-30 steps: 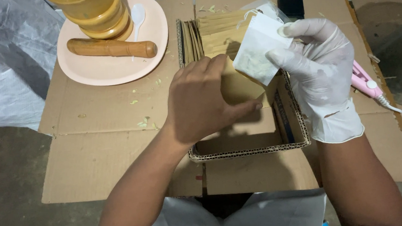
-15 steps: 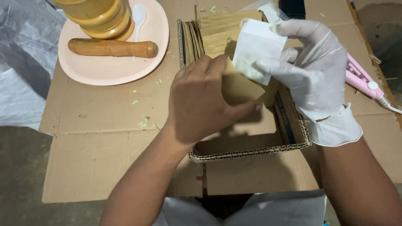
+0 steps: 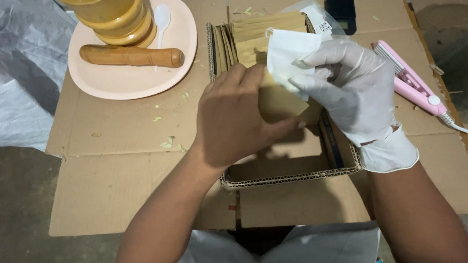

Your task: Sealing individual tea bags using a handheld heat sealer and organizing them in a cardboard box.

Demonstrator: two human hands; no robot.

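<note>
— What has each hand got?

— The bare left hand (image 3: 233,118) is closed around a small brown paper pouch (image 3: 278,98), held just above the shallow cardboard tray (image 3: 286,178). The gloved right hand (image 3: 352,93) pinches a white paper sachet (image 3: 289,53) between thumb and fingers, its lower edge touching the pouch's mouth.

— How would those handle?

— Both look light and thin, I'd judge (paper, so easy to crease or tear). The pouch seems stiffer; gripping its sides, as the left hand does, should keep it from folding. The sachet looks soft, best held by an upper corner.

— And around them?

— More brown pouches (image 3: 262,28) stand stacked at the tray's far end. A wooden pestle (image 3: 132,55) and white spoon (image 3: 160,18) lie on a peach plate (image 3: 104,83) to the left; a pink sealer (image 3: 415,88) lies to the right.
</note>
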